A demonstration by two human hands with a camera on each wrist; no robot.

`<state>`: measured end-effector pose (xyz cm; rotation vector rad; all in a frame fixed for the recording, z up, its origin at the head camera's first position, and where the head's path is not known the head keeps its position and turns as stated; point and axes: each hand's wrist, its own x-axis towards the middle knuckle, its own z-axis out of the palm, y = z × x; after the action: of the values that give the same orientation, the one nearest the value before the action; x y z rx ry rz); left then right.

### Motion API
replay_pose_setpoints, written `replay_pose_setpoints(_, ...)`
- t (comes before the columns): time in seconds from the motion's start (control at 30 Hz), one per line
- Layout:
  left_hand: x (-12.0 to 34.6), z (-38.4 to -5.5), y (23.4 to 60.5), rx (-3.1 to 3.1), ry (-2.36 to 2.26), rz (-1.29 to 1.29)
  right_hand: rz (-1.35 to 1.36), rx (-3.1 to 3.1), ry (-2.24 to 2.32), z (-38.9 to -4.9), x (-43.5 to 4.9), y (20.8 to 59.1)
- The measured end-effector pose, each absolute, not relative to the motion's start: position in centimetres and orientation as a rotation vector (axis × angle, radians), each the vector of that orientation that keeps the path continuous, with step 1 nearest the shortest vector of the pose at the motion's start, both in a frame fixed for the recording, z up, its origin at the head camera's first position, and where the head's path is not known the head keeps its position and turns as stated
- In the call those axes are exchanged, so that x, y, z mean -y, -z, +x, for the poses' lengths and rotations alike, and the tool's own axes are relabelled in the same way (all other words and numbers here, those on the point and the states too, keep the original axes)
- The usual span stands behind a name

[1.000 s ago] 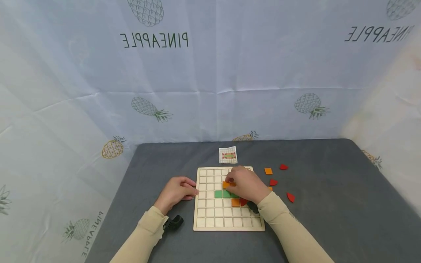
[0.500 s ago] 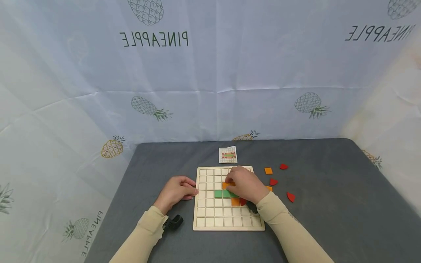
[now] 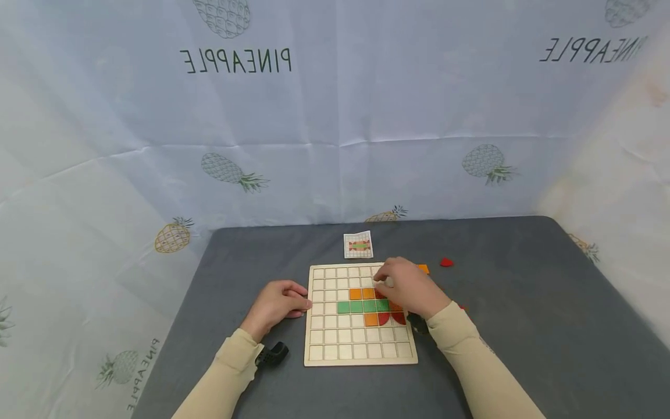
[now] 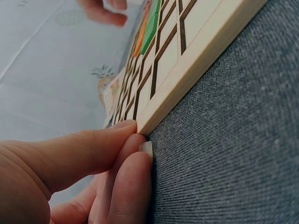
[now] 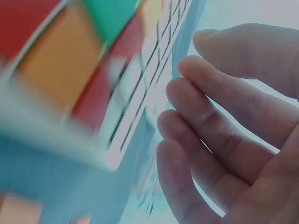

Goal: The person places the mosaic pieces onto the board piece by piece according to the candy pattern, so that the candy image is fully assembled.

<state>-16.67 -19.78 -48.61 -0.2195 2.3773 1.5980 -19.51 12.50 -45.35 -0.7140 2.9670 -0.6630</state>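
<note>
A pale wooden grid board (image 3: 345,352) lies on the grey table. A row of green squares (image 3: 357,306) crosses it, with orange squares (image 3: 362,294) and red quarter-round pieces (image 3: 384,318) above and below. My left hand (image 3: 280,302) pinches the board's left edge between thumb and fingers. Over the upper right of the board hovers my right hand (image 3: 410,285), its fingers loosely bent and nothing between them. In the right wrist view an orange square (image 5: 60,51) and a red piece (image 5: 93,100) fill cells near the board's edge. The right hand hides some pieces in the head view.
A small pattern card (image 3: 358,245) lies behind the board. Right of it are a loose orange square (image 3: 423,268) and a red piece (image 3: 446,262). Another red piece (image 3: 462,306) is mostly hidden by the right arm. A pineapple-print cloth (image 3: 335,174) hangs behind the table.
My right hand has lifted off the orange squares and moved right, uncovering them and the green row's right part. The left hand keeps its hold. The head view has shifted slightly.
</note>
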Motion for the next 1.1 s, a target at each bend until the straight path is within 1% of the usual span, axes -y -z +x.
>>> replay_pose_setpoints(0.23,19.8,-16.8,48.6,-2.389,-1.585,-0.228,-0.567,-3.003,0.593,-18.1,-18.3,45.2)
replay_pose_setpoints(0.4,19.8,-16.9,48.5,-2.385,-1.584,-0.238,-0.549,-2.992,0.569,-17.0,-20.7,45.5)
replay_pose_setpoints(0.6,19.6,-16.9,48.6,-2.377,-1.586,-0.234,-0.525,-2.999,0.516,-16.7,-21.4,46.3)
replay_pose_setpoints(1.1,19.6,-16.9,48.7,-2.385,-1.577,-0.24,-0.524,-3.018,0.523,-16.9,-21.2,47.1)
